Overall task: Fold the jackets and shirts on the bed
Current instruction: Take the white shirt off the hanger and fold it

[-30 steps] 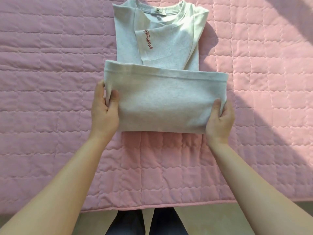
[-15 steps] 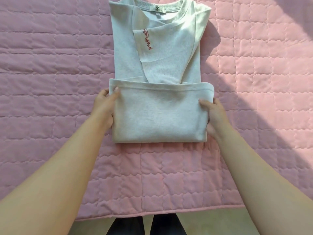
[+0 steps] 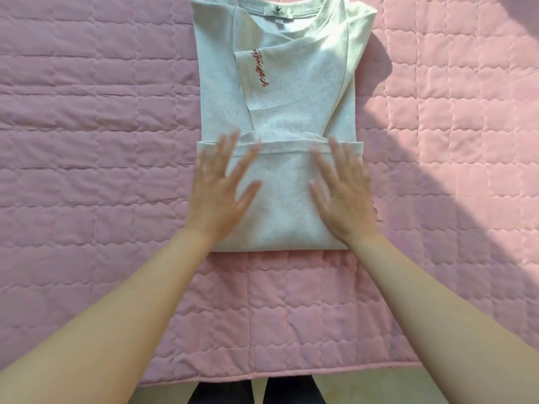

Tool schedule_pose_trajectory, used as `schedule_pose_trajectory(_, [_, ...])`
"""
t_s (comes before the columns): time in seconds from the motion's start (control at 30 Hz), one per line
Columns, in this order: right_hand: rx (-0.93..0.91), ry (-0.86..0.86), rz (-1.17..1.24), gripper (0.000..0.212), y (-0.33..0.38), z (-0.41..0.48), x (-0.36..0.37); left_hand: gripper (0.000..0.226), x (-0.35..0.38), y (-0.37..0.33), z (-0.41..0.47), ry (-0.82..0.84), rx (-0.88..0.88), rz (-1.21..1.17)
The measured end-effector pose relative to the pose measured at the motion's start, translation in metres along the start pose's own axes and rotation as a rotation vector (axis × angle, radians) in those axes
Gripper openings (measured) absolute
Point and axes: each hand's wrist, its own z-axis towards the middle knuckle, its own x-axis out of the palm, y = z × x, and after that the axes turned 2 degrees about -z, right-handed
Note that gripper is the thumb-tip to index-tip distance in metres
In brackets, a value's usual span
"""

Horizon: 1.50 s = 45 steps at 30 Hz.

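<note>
shirt (image 3: 294, 91) mid-quilt (image 3: 87, 141), collar at far edge | hem flap just got dropped over the lower half | left hand (image 3: 217, 193) + right hand (image 3: 342, 193) let go, now spread flat on flap, holding nothing | looks like one more fold left

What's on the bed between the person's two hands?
Only the folded-up bottom of the grey shirt lies between the left hand and right hand; nothing rests on it, as the head view shows.
</note>
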Motion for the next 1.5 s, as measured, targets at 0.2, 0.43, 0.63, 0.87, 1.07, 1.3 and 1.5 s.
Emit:
schedule_pose_trajectory(0.2, [-0.058, 0.255, -0.257, 0.051, -0.011, 0.000, 0.035, 0.069, 0.034, 0.019, -0.020, 0.448, 0.108, 0.280])
schedule_pose_trajectory(0.43, [-0.265, 0.334, -0.277, 0.078, -0.061, -0.002, 0.000, 0.058, 0.006, 0.054, -0.021, 0.387, 0.160, 0.250])
schedule_pose_trajectory(0.63, [-0.372, 0.336, -0.449, 0.061, -0.095, -0.007, -0.017, 0.085, -0.016, 0.074, -0.015, 0.324, 0.186, 0.262])
schedule_pose_trajectory(0.87, [-0.258, 0.324, -0.296, 0.074, -0.066, -0.003, -0.010, 0.093, -0.010, 0.074, -0.012, 0.408, 0.171, 0.228])
schedule_pose_trajectory(1.07, [-0.163, 0.405, -0.183, 0.112, -0.055, -0.007, -0.023, 0.121, -0.022, 0.062, -0.021, 0.496, 0.099, 0.217])
schedule_pose_trajectory(1.3, [-0.141, 0.580, -0.101, 0.104, -0.042, -0.037, -0.042, 0.121, -0.043, 0.037, -0.056, 0.654, 0.036, 0.183])
schedule_pose_trajectory(1.5, [-0.107, 0.740, 0.033, 0.100, -0.020, -0.133, -0.059, 0.119, -0.064, 0.006, -0.148, 0.785, -0.002, 0.091])
